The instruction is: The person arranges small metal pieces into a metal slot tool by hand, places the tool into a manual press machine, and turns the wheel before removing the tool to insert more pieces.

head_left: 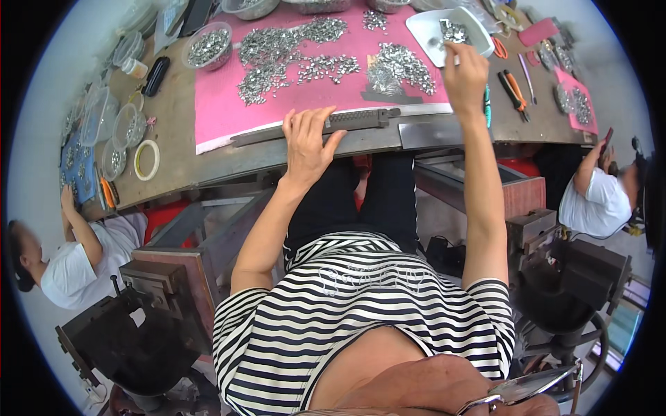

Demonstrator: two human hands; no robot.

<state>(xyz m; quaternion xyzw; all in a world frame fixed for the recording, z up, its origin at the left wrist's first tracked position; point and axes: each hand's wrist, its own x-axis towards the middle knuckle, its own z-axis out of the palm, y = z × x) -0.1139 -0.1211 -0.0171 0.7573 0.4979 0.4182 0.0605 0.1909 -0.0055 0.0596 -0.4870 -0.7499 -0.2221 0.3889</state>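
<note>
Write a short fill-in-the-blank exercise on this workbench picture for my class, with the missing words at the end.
1. The colour of the tray at the right hand is ____.
2. The ____ hand is on the long grey bar.
3. The mat under the heaps of metal pieces is coloured ____.
4. The wearer's shirt has dark and white ____.

Missing words: white; left; pink; stripes.

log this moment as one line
left hand: on grey metal bar | right hand: fingertips over white tray, grip unclear | pink mat: small metal pieces in piles
</note>
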